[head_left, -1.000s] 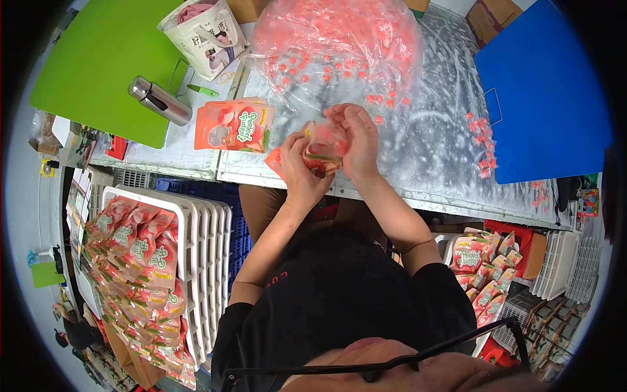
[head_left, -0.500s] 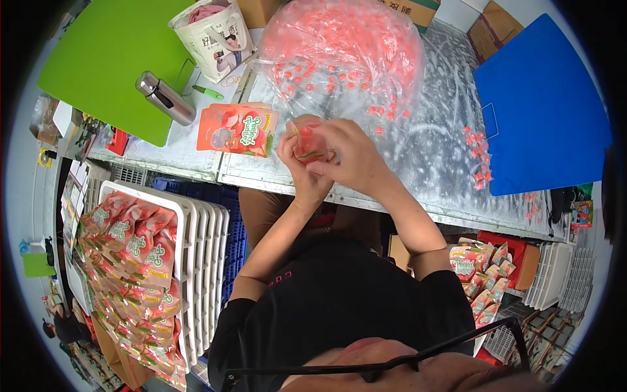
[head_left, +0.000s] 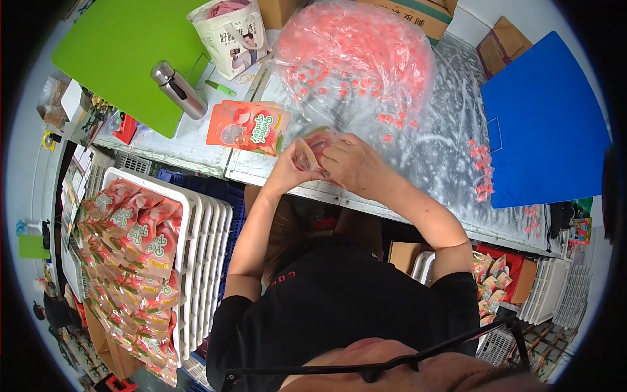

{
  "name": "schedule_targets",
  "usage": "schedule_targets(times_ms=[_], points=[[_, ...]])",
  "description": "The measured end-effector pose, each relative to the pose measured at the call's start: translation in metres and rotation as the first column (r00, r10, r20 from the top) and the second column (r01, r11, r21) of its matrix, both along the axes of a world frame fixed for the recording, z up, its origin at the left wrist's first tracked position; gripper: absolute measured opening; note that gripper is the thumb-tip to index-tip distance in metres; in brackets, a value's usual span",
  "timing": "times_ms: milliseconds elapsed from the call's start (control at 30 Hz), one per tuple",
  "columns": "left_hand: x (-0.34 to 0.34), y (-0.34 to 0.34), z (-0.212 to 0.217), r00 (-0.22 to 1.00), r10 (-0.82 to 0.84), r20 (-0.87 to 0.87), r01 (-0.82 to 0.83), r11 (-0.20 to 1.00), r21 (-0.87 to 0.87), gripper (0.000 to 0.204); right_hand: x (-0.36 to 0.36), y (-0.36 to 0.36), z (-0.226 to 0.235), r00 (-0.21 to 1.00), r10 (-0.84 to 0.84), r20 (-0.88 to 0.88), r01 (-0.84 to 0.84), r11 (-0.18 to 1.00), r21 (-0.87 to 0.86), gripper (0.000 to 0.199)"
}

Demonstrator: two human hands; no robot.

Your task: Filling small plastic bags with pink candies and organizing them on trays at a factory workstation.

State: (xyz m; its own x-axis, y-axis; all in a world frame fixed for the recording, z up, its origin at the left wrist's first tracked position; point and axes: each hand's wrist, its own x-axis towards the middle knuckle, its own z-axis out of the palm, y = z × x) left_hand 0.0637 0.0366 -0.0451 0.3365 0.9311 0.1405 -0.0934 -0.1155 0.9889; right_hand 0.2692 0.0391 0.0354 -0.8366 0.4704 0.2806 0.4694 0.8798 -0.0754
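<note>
Over the table's near edge I hold a pink-and-red pouch [head_left: 319,138] between both hands. My left hand [head_left: 287,171] is closed on one side of it, with the thumb along the lower edge. My right hand [head_left: 356,164] grips the other side, its fingers bent over the pouch; some fingertips are hidden. The pouch's mouth gapes toward my left hand, but its contents cannot be made out. Just left of my hands lies a small stack of flat printed pouches [head_left: 248,127]. Beyond them, a big clear plastic bag [head_left: 356,49] bulges with red wrapped pieces, some spilling toward me.
A steel flask [head_left: 179,91], a green-handled knife [head_left: 221,87] and a white tote bag [head_left: 232,42] stand or lie at the left. Stacked white trays [head_left: 196,261] hold filled pouches below. A blue board [head_left: 545,124] covers the right, beside loose red pieces [head_left: 482,170].
The pouch has gone from upright to tilted, its mouth now spread wider. My right hand has lowered over its side. The whole view has shifted slightly.
</note>
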Motion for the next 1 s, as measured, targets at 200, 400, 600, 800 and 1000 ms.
schedule_targets(times_ms=[200, 400, 600, 800, 1000], points=[[0.018, -0.020, -0.013, 0.985, 0.153, 0.083, -0.160, 0.983, 0.084, 0.085, -0.019, -0.001, 0.011, 0.950, 0.083, 0.302, 0.015, 0.951, -0.309, 0.010], [0.031, -0.030, -0.019, 0.980, 0.201, 0.011, -0.200, 0.970, 0.138, 0.079, -0.027, 0.026, 0.007, 0.850, 0.262, 0.458, 0.057, 0.818, -0.573, 0.011], [0.034, -0.030, -0.019, 0.963, 0.267, 0.030, -0.269, 0.958, 0.103, 0.066, -0.009, 0.017, 0.000, 0.949, 0.085, 0.302, 0.104, 0.823, -0.558, 0.019], [0.024, -0.035, 0.000, 0.887, 0.458, 0.064, -0.454, 0.888, -0.067, 0.036, 0.018, -0.005, 0.012, 0.775, -0.391, -0.496, 0.287, 0.918, -0.275, 0.033], [0.017, -0.027, -0.022, 0.918, 0.394, -0.035, -0.396, 0.914, -0.085, 0.021, 0.030, -0.002, -0.066, 0.526, -0.690, -0.497, -0.039, 0.565, -0.824, 0.015]])
